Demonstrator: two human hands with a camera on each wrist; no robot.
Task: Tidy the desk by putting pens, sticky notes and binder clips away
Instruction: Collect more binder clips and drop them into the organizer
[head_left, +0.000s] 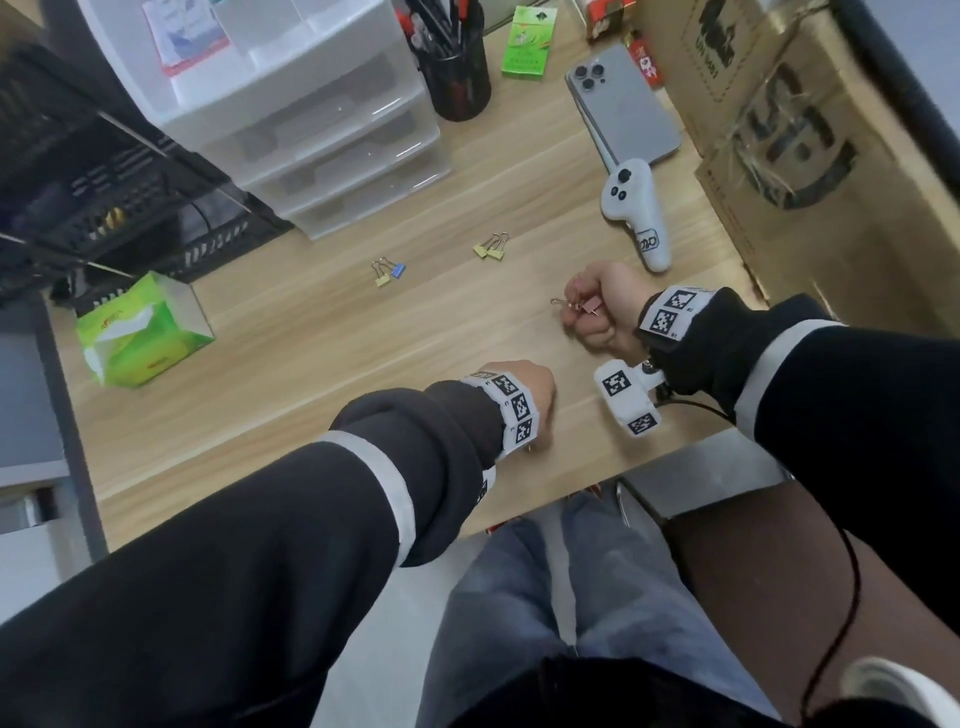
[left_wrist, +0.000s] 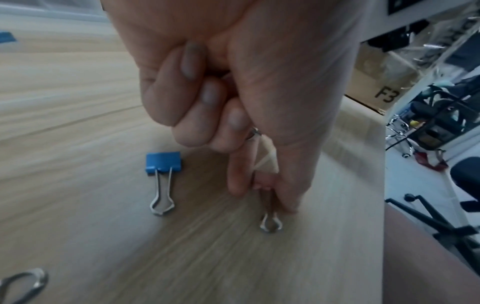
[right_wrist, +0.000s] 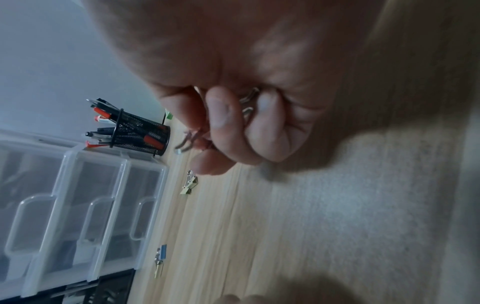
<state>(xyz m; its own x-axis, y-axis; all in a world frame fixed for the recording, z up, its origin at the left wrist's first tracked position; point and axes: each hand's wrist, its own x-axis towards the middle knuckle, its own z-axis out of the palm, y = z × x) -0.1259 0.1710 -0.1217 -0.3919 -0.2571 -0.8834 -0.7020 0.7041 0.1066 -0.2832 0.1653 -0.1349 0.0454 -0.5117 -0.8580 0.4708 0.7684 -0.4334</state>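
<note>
My left hand (left_wrist: 262, 193) is low over the desk near its front edge and pinches a pink binder clip (left_wrist: 263, 182) between thumb and forefinger; the clip's wire handle (left_wrist: 270, 224) touches the wood. A blue binder clip (left_wrist: 163, 164) lies just beside it. My right hand (head_left: 582, 312) hovers further right, curled round pink binder clips (head_left: 586, 306) whose wire handles (right_wrist: 248, 100) stick out of the fist. Two yellow clips (head_left: 491, 248) and a yellow and blue pair (head_left: 388, 273) lie mid-desk. The black mesh pen holder (head_left: 457, 67) stands at the back, full of pens.
A clear plastic drawer unit (head_left: 311, 130) stands back left, its drawers closed. A phone (head_left: 623, 109), a white controller (head_left: 636, 213) and a cardboard box (head_left: 805, 130) are on the right. A green tissue box (head_left: 140, 330) sits left; a green packet (head_left: 530, 41) lies at the back.
</note>
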